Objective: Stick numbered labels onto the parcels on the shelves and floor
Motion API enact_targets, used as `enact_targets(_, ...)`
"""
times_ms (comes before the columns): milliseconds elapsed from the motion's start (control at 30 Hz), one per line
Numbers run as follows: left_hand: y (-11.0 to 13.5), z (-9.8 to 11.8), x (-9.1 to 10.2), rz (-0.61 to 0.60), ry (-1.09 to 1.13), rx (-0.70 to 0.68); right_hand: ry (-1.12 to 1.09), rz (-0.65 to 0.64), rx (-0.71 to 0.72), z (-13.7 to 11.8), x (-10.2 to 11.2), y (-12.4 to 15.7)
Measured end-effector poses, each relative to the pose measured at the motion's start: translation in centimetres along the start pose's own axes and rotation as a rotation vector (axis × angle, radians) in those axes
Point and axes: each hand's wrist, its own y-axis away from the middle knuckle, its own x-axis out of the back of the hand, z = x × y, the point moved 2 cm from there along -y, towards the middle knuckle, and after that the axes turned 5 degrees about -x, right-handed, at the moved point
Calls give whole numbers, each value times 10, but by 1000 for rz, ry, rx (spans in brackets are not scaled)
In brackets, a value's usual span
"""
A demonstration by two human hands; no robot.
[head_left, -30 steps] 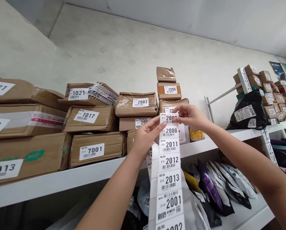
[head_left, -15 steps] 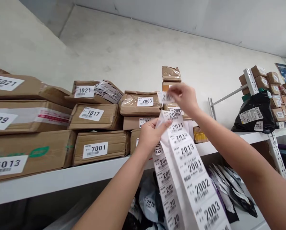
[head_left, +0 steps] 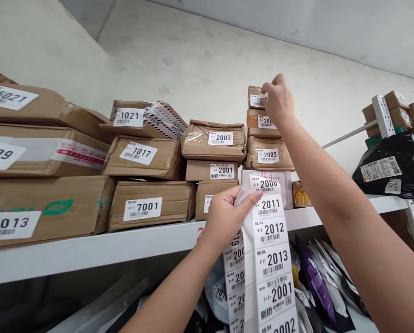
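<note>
My left hand [head_left: 228, 215] grips a long strip of white number labels [head_left: 272, 256] between thumb and fingers. The strip hangs down in front of the shelf, with the label 2008 at its top end and more labels on a fold behind. Higher up, my right hand [head_left: 279, 99] is at the small top carton [head_left: 254, 90] of a stack, its fingers bent at the right edge of a white label [head_left: 257, 100]. That label lies against the carton's front, and my fingers cover part of its number. Below it stand a carton with orange tape [head_left: 254, 121] and the carton labelled 2005 [head_left: 253, 152].
Labelled cartons [head_left: 144, 192] are stacked along the white shelf [head_left: 99, 252] to the left. A black plastic parcel [head_left: 383, 164] sits by the metal upright [head_left: 383, 115] on the right. Bagged parcels [head_left: 318, 282] fill the lower shelf.
My right hand has moved up with the loose label from near the strip to the top carton's front. My left hand keeps its grip on the strip, and the view has shifted slightly.
</note>
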Motion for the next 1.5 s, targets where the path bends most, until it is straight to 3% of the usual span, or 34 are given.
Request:
enact_targets(100,0,-2,-3,9,-3,11,110,37,-23,-13,10,4)
enact_targets(233,4,0,-4,45,-8,-12,22,-70,8,-32,37,26)
enact_targets(333,13,1,-3,99,-9,-39,-322,-200,26,-44,76,76)
enact_targets(400,21,3,-7,94,-11,-78,-589,-456,-4,-48,100,127)
enact_targets(467,29,3,-17,28,-19,-120,-753,-618,-118,-47,118,182)
enact_targets(600,49,-5,-50,-101,12,-3,-925,-470,-488,-31,131,269)
enact_targets(700,62,-16,-73,-137,11,51,-1052,-380,-747,-21,130,305)
enact_targets(833,68,-28,-88,-156,-74,-32,-1205,-420,-963,-15,131,319)
enact_targets(1033,65,-34,-94,-96,-70,-30,-1318,-580,-1122,-7,126,313)
enact_targets(1167,64,-33,-98,-108,-25,-18,-1330,-611,-1114,-2,124,306)
enact_targets(1267,62,-34,-99,-132,76,69,-1253,-601,-1067,-1,126,304)
enact_targets(1367,59,-37,-100,-80,151,154,-1203,-586,-1035,-2,129,304)
enact_targets(1500,58,-39,-99,-37,125,93,-1250,-623,-1049,-3,130,305)
